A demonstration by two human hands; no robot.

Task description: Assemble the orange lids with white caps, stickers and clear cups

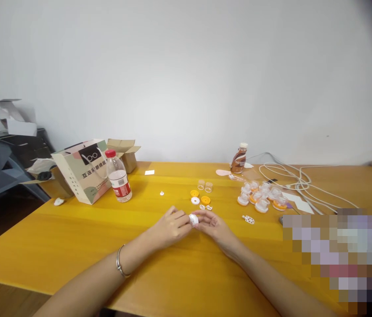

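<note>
My left hand (170, 227) and my right hand (212, 225) meet at the middle of the yellow table (73, 237), both pinching a small white round plastic part (193, 219) between their fingertips. Just beyond them lie loose small parts: two orange discs (205, 200), a white ring (195, 200), white toothed pieces (248, 219) and two clear little cups (204, 186). A cluster of assembled clear-and-orange pieces (261, 197) sits to the right. A bracelet circles my left wrist.
A water bottle with a red cap (119, 176), a printed paper bag (82, 171) and a cardboard box (124, 152) stand at the left. A brown drink bottle (239, 158) and white cables (300, 182) lie at the back right. A blurred patch covers the lower right.
</note>
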